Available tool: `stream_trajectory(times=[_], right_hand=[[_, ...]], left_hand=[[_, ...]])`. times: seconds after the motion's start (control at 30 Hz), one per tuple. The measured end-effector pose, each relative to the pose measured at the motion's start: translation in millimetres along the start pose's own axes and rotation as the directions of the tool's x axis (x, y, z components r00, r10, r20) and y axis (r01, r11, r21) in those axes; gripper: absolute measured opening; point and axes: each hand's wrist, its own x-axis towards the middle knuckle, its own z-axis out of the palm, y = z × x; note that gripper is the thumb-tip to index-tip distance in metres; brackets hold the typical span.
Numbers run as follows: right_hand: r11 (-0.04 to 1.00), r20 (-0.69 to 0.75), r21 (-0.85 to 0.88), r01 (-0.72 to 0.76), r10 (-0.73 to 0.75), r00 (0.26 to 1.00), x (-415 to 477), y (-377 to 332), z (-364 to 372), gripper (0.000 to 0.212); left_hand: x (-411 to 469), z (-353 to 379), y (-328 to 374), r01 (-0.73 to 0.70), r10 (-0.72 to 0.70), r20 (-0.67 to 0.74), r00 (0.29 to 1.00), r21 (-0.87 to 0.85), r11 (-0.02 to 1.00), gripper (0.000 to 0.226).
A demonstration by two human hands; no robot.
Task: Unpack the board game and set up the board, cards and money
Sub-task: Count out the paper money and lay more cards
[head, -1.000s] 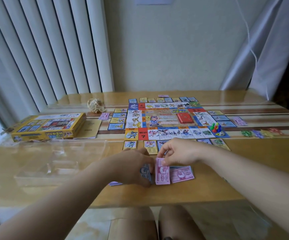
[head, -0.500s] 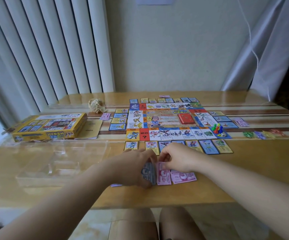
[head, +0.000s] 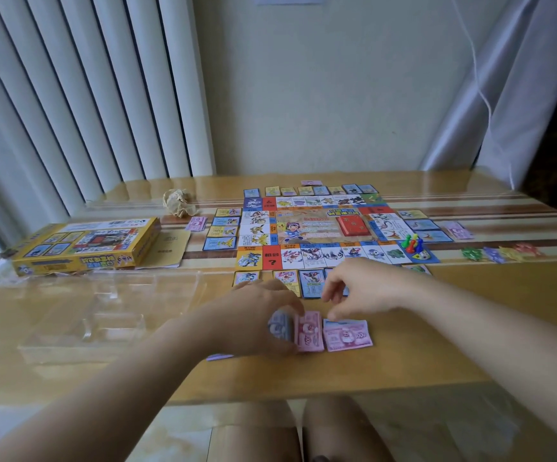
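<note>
The game board (head: pixel 320 228) lies open mid-table, with a red card deck (head: pixel 352 225) and coloured pawns (head: pixel 412 243) on it. Property cards (head: pixel 310 283) ring its edges. My left hand (head: pixel 253 318) grips a stack of play money (head: pixel 280 328), a blue-grey note facing up. Beside it on the table lie a pink money pile (head: pixel 309 333) and a purple money pile (head: pixel 349 335). My right hand (head: pixel 364 288) hovers over the purple pile, fingers loosely curled, thumb tip at the pile's far left corner, nothing held.
The yellow game box (head: pixel 83 248) and a booklet (head: pixel 170 248) sit at the left, a clear plastic tray (head: pixel 103 311) in front of them. Crumpled paper (head: pixel 178 202) lies at the back. Small plastic houses (head: pixel 500 253) line the right. A loose purple note (head: pixel 219 356) lies under my left wrist.
My right hand let go of the pink note on the pink pile and shifted right, over the purple pile. My left hand keeps the stack in place.
</note>
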Motion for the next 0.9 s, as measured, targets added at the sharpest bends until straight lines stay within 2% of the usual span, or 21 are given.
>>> stream_trajectory(times=[0.07,0.2,0.3,0.4,0.57,0.73,0.77,0.83,0.9], right_hand=[[0.996,0.097,-0.088,-0.013,0.022,0.995,-6.2,2.3,-1.5,0.044],[0.976,0.197,-0.216,-0.029,0.072,0.978,-6.7,-2.1,5.8,0.053],[0.964,0.282,-0.264,-0.013,0.09,0.955,-0.7,-5.6,4.0,0.048],[0.939,0.332,-0.341,0.035,0.086,0.939,1.9,-6.9,0.7,0.032],[0.935,0.306,-0.35,0.052,0.062,0.95,-1.8,-0.6,3.4,0.012],[0.928,0.281,-0.372,0.032,0.08,0.956,-19.7,17.3,-3.0,0.006],[0.931,0.266,-0.365,0.021,0.083,0.96,-24.0,20.3,-2.9,0.01],[0.936,0.223,-0.352,0.004,0.08,0.971,-30.1,25.5,1.8,0.018],[0.938,0.151,-0.347,0.01,0.045,0.988,-33.1,27.8,9.8,0.012]], left_hand=[[2.6,0.9,5.2,-0.034,0.034,-0.005,0.999,0.017,0.999,0.042],[7.4,6.4,14.8,-0.034,0.03,0.034,0.999,0.116,0.993,0.038],[9.0,6.3,17.3,-0.025,0.02,0.036,0.999,0.143,0.989,0.038],[8.7,5.7,17.5,-0.013,0.006,0.044,0.999,0.148,0.989,0.04],[9.1,4.8,18.4,-0.008,-0.001,0.06,0.998,0.152,0.988,0.04],[14.4,0.7,21.5,-0.018,0.007,0.072,0.997,0.158,0.987,0.032],[16.8,0.0,23.0,-0.015,0.003,0.072,0.997,0.17,0.985,0.029],[23.5,-1.4,26.9,-0.017,0.004,0.065,0.998,0.192,0.981,0.024],[32.3,-1.6,32.4,-0.03,0.018,0.061,0.998,0.201,0.979,0.022]])
